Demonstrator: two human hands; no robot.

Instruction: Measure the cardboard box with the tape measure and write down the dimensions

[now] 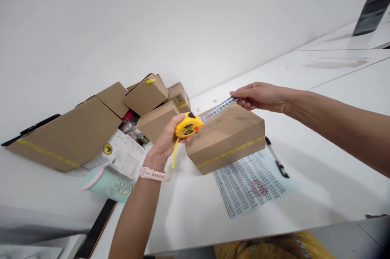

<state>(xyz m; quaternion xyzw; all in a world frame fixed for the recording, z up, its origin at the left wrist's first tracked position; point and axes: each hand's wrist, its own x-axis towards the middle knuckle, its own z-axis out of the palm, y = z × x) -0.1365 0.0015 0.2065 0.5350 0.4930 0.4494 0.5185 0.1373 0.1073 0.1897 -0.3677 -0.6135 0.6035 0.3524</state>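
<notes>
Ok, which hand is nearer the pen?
Right: the right hand is beyond the pen; the left hand, holding the tape measure, is near the opposite end of the cardboard box.

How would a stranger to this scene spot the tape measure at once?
On the white table, find the box nearest the printed sheet. At its left end, the left hand holds the tape measure. Unlike the brown boxes, it is rounded and yellow, its blade reaching the right hand.
</notes>
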